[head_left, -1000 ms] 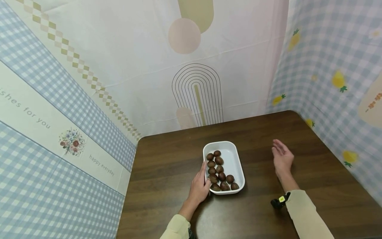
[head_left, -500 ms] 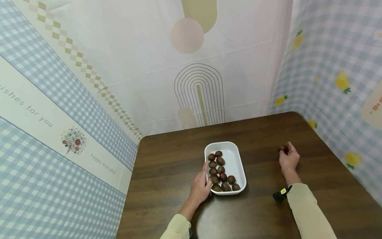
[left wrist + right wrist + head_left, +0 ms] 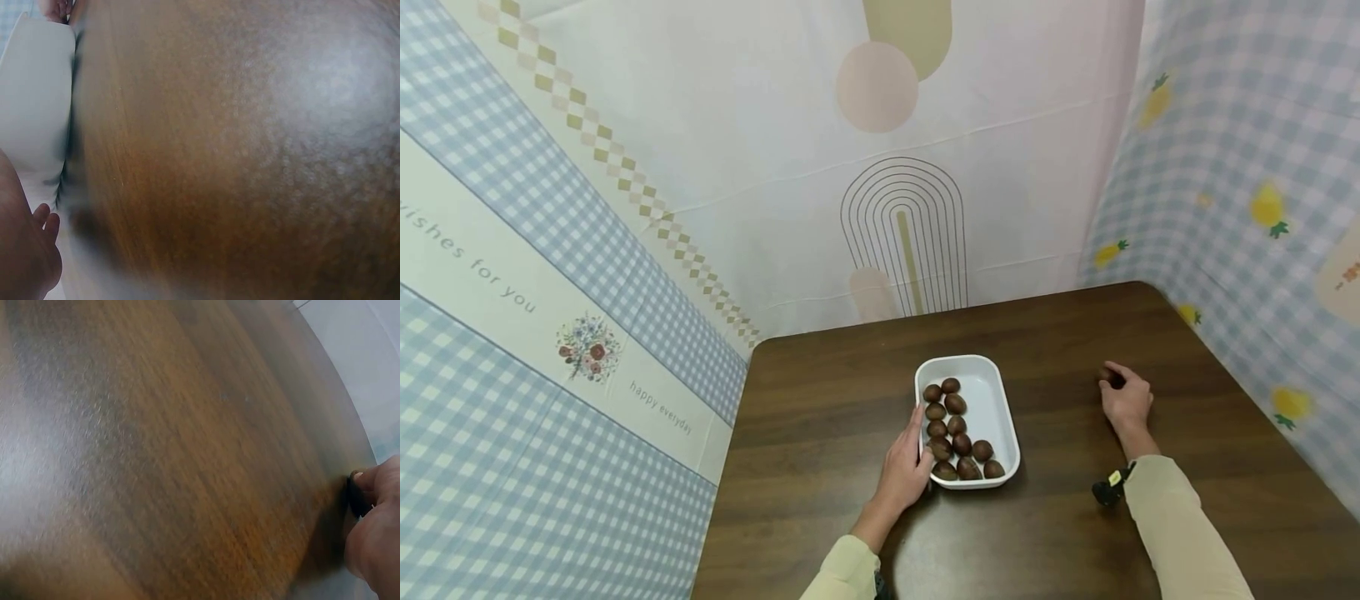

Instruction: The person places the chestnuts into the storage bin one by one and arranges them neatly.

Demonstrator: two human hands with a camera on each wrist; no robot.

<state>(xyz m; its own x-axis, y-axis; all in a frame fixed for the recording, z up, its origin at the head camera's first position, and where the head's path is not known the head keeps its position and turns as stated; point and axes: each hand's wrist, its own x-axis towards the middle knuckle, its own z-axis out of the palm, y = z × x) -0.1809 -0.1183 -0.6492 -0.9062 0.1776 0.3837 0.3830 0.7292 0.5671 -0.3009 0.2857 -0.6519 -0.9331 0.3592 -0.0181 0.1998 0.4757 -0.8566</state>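
Note:
A white rectangular tray (image 3: 991, 400) sits on the table, with several brown, egg-shaped pieces (image 3: 955, 404) gathered along its left side and front end. My left hand (image 3: 901, 468) holds the tray's left edge, fingers lying along the outer wall and thumb over the rim. Well to the right of the tray, my right hand (image 3: 1127, 404) is low over the table and pinches another brown egg-shaped piece (image 3: 1107, 377). In the right wrist view that piece (image 3: 358, 497) shows dark between thumb and fingers, mostly covered by the hand.
The brown wooden table (image 3: 820, 392) reaches back to a pale printed cloth wall (image 3: 760, 208). Checked cloth hangs at the left (image 3: 512, 358) and right (image 3: 1217, 250), close to the table's sides. A black wrist camera (image 3: 1108, 490) hangs below the right wrist.
My right hand has come slightly to the right and lower, and a brown piece has appeared between its fingers. My left hand keeps its place at the tray; the view has shifted slightly.

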